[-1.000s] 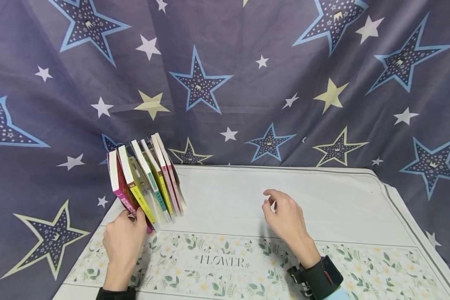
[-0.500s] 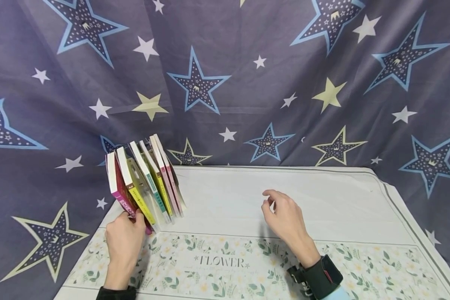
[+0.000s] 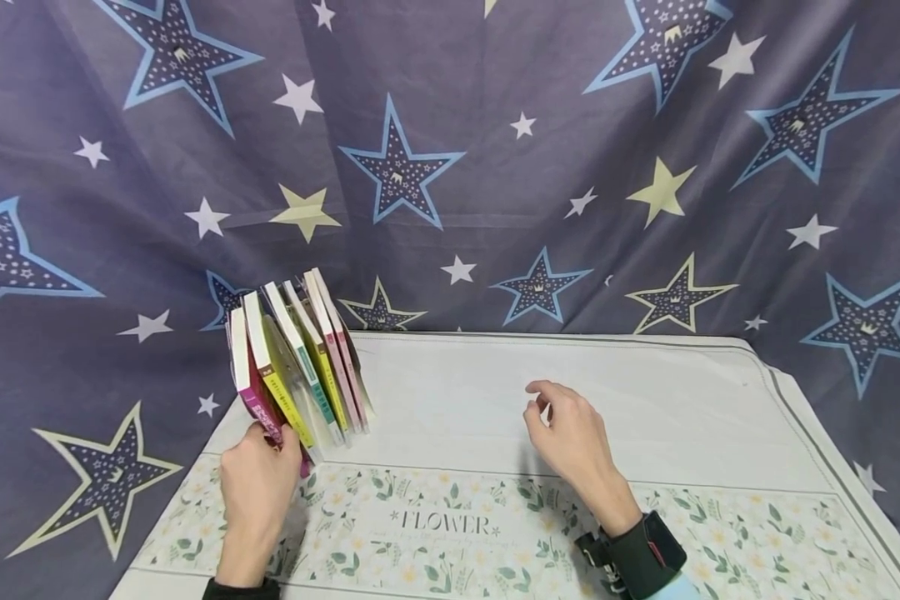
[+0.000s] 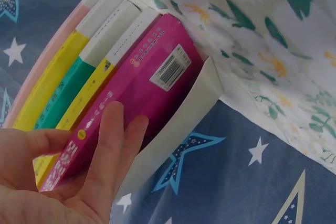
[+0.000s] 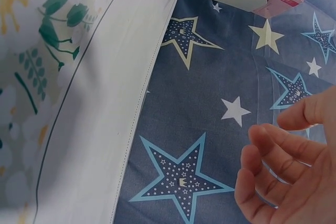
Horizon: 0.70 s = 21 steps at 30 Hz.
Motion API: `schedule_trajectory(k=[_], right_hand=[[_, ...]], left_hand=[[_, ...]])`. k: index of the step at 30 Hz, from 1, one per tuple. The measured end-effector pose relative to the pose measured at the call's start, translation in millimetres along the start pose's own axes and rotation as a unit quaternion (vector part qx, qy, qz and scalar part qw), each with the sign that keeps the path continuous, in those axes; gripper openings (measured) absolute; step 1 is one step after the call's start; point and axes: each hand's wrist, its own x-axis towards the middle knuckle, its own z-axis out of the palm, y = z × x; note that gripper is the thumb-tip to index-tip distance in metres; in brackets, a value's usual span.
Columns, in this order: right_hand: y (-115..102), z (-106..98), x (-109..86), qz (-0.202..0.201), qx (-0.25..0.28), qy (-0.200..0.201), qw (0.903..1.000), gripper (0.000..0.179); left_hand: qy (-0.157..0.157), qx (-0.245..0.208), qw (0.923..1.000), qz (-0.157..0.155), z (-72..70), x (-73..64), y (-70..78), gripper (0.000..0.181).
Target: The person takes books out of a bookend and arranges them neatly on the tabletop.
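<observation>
At the left, my left hand (image 3: 258,479) pinches the lower spine of a magenta book (image 3: 255,404), its thumb on one side and fingers on the cover. That book leans at the left end of a row of upright books, beside a yellow-spined book (image 3: 285,400). In the left wrist view, a white end panel (image 4: 210,85) of a book rack stands just outside the magenta book (image 4: 144,77), with a gap between. My right hand (image 3: 570,429) hovers over the table, fingers loosely curled, holding nothing.
A teal-and-white book (image 3: 303,367) and pink-spined books (image 3: 341,362) fill the row's right part. The white table (image 3: 450,400) carries a floral printed band (image 3: 450,558) in front. A star-patterned curtain (image 3: 450,192) hangs behind.
My left hand has shifted a little to the right with the magenta book, whose top now sits closer to the yellow-spined book. My right hand has stayed in place.
</observation>
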Motion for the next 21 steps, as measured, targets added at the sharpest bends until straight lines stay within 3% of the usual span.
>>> schedule_trajectory(k=[10,21], right_hand=[[0,0,0.4,-0.008,0.002,0.002,1.0,0.024],[-1,2,-2.7,-0.01,0.004,-0.002,0.9999,0.022]], left_hand=[[0.0,-0.028,0.9995,-0.016,9.0,1.2,-0.6,0.028],[-0.02,-0.029,0.999,-0.025,1.9,-12.8,4.0,0.028]])
